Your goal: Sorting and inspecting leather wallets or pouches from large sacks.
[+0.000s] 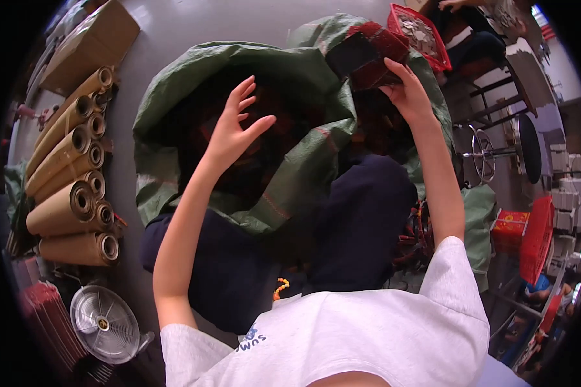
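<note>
My left hand [234, 128] is over the wide mouth of a green woven sack [200, 61], its fingers spread and nothing in them. Deep in that sack lie dark reddish pieces, too shadowed to make out. My right hand [408, 97] has its thumb and fingers closed on the near right edge of a dark red and black box-like thing [368, 57]. That thing is above a second green sack [329, 31], which stands against the first one on the right. My knees, in dark trousers [361, 219], press close to both sacks.
Rolls of brown material [68, 193] are piled on the left, below a cardboard box [90, 48]. A fan [104, 324] stands at the lower left. To the right are a red basket of small pieces [419, 35], a round stool [528, 149] and red crates [536, 240]. Another person sits at the upper right.
</note>
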Motion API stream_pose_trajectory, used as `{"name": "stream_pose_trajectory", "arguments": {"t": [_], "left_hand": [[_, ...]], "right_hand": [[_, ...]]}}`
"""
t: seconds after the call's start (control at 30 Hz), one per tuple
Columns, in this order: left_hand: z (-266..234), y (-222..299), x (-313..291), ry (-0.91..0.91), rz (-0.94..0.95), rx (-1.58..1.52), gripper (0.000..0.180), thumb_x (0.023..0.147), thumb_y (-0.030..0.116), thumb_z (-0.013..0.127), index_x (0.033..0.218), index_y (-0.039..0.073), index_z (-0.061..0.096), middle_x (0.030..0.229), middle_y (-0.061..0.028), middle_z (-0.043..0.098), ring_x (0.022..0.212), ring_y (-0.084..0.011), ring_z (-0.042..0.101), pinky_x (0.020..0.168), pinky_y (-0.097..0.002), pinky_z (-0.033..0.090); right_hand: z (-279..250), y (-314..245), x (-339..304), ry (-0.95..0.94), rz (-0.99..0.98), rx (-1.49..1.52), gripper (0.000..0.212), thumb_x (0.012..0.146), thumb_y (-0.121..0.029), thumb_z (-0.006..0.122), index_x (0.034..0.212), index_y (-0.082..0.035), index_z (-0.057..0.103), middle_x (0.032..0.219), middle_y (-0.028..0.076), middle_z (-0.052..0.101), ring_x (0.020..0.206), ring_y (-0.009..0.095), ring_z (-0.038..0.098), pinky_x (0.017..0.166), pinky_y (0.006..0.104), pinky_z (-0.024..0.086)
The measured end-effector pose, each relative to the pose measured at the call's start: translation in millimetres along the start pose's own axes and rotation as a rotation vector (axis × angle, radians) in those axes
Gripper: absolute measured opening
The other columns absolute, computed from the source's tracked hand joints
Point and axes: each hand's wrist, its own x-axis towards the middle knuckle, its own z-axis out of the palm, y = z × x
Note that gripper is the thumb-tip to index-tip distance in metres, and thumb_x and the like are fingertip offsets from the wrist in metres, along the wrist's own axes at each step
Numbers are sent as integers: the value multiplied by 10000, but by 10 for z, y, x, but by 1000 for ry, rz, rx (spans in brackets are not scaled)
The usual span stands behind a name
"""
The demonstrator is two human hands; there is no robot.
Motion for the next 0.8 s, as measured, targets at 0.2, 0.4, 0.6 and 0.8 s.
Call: {"name": "stream_pose_trajectory", "arguments": {"t": [0.2, 0.4, 0.6, 0.8], "left_hand": [[-256, 68, 23, 151, -262, -320, 682, 753, 236, 717, 1306, 87, 347, 995, -55, 572, 827, -118, 578, 660, -257, 470], [-819, -461, -267, 525, -297, 198, 827, 680, 388, 746, 1297, 12, 345, 1212, -171, 460, 1076, -232, 481, 874, -346, 417], [-650, -573, -250, 186, -451, -561, 679, 747, 418, 708, 1251, 54, 436, 1148, -86, 550, 1101, -173, 485, 937, -337, 378], [-680, -435, -113, 207, -120, -278, 493, 740, 220, 725, 1136, 31, 500, 1011, -55, 613, 919, -151, 582, 804, -274, 463]], "right_hand": [[1534, 644, -21, -301, 246, -199, 362, 755, -181, 705, 1081, -98, 572, 1016, 7, 611, 930, 112, 575, 805, 294, 451], [1670, 1146, 67, -276, 316, -306, 455, 746, -235, 714, 1162, -141, 555, 1050, -20, 597, 946, 83, 538, 837, 274, 385], [1852, 1283, 32, -447, 240, -312, 412, 741, -192, 720, 1121, -139, 570, 991, -32, 610, 923, 55, 539, 795, 244, 403], [1809, 1220, 217, -496, 141, -382, 386, 749, -174, 722, 1079, -28, 585, 987, 43, 632, 884, 100, 586, 820, 254, 450]]}}
